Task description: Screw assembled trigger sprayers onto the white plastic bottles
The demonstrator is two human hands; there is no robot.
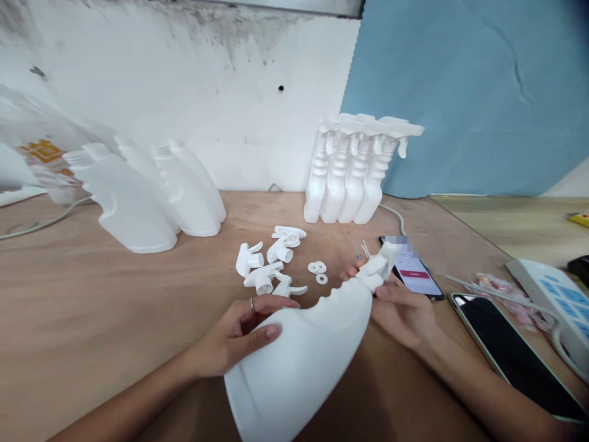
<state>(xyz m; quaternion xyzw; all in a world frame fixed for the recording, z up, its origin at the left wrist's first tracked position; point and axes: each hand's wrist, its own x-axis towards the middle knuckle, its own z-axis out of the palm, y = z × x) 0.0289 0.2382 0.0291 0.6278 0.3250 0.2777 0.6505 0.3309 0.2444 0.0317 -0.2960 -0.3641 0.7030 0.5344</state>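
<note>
A white plastic spray bottle (306, 350) lies tilted across both hands, its base toward me and its neck pointing up and right. My left hand (243, 334) grips the body, thumb on the near side. At the neck, my right hand (391, 301) has its fingers closed round a white trigger sprayer head (378, 267) that sits on the bottle. Whether the head is fully threaded I cannot tell. Just beyond the bottle lie several loose trigger sprayer heads (269, 261) and a few small white ring washers (321, 267). Thin white tubes (365, 248) show behind my right fingers.
Several bottles without heads (133, 209) stand at the left, beside a clear plastic bag (50, 147). Several bottles with heads (345, 178) stand in a row against the wall. A lit phone (416, 273), a dark phone (515, 356) and a white keypad device (552, 294) are at the right.
</note>
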